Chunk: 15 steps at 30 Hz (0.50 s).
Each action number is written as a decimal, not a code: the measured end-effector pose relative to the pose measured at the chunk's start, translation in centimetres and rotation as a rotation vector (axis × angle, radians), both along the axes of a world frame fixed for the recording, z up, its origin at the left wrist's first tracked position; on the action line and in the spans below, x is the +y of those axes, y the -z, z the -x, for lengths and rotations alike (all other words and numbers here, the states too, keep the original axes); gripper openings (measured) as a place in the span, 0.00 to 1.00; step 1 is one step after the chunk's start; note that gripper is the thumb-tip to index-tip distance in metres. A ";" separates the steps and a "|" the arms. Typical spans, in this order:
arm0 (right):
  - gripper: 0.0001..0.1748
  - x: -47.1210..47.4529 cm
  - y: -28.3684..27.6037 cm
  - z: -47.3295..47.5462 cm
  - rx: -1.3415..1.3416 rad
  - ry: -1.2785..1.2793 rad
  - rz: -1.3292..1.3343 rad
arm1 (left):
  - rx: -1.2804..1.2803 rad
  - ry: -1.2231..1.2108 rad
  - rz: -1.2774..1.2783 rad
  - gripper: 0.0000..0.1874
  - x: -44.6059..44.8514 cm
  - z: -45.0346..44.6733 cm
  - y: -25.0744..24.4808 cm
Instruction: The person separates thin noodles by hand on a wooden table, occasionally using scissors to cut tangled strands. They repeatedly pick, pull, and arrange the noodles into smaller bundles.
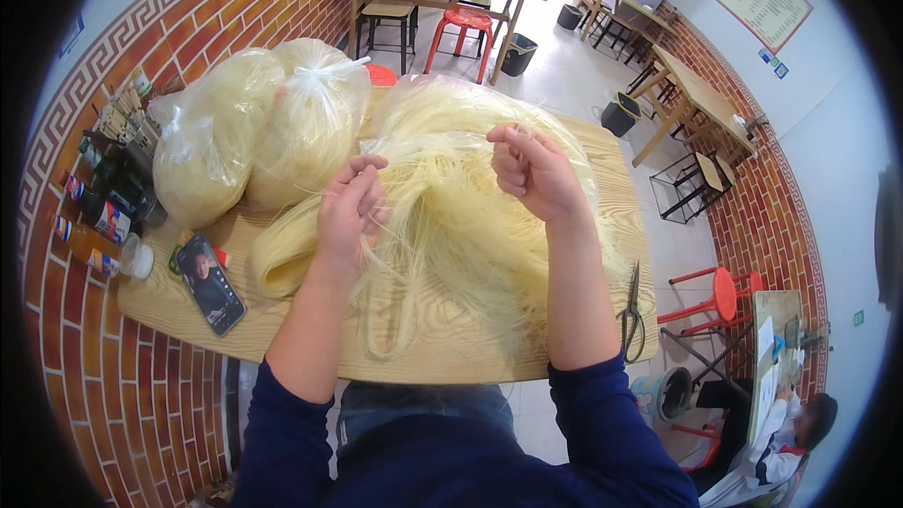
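A large heap of thin, pale yellow noodle strands (465, 197) spreads over a wood-grain table (296, 324), partly on a clear plastic bag (458, 92). My left hand (353, 208) is curled round a few loose strands (368, 254) on the heap's left side. Beside its wrist lies a folded noodle bundle (282, 261). Above the heap's right side, my right hand (532, 169) has thumb and forefinger pinched together, with fine strands at the fingertips. Below the hands, a looped strand bunch (391, 339) reaches toward the table's near edge.
Two tied plastic bags of noodles, one left (204, 155) and one right (307, 127), stand at the left. Bottles (92, 243) and a phone (210, 283) showing a person are nearby. Black scissors (633, 317) lie at the right edge. A person (776, 437) sits at another table.
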State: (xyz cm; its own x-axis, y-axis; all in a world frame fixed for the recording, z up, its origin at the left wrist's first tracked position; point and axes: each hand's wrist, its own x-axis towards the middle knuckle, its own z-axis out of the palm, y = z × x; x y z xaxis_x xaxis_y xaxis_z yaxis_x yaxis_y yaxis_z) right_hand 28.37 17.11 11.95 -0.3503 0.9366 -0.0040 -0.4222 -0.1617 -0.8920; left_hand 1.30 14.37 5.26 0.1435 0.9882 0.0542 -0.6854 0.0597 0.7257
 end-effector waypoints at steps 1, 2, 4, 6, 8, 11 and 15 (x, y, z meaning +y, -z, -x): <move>0.13 -0.1 -0.2 0.1 -0.008 0.038 0.039 | 0.028 -0.038 0.043 0.12 -0.2 0.0 -0.2; 0.13 -0.5 -0.3 0.4 -0.007 -0.040 -0.027 | 0.162 -0.014 -0.080 0.13 -0.5 -0.2 -0.2; 0.16 -1.4 -0.6 1.7 -0.058 -0.104 -0.068 | 0.466 -0.039 -0.259 0.15 -1.4 -1.2 0.0; 0.19 -2.2 -1.0 3.0 -0.162 -0.173 -0.109 | 0.453 -0.046 -0.279 0.15 -1.8 -2.3 0.5; 0.21 -2.9 -1.2 4.3 -0.212 -0.224 -0.139 | 0.472 -0.048 -0.329 0.10 -1.9 -2.7 1.1; 0.22 -3.3 -1.3 4.8 -0.233 -0.279 -0.137 | 0.529 -0.081 -0.343 0.07 -1.6 -3.0 1.5; 0.20 -2.6 -1.3 3.7 -0.164 -0.140 -0.086 | 0.327 -0.153 -0.136 0.01 -1.3 -2.6 1.3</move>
State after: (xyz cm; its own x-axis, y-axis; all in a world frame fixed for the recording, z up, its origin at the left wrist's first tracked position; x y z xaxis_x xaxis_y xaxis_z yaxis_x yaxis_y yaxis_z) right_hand 24.69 14.54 13.24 -0.4780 0.8783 0.0058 -0.2490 -0.1292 -0.9599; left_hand 3.87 13.12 4.01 0.0258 0.9865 0.1617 -0.4103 -0.1370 0.9016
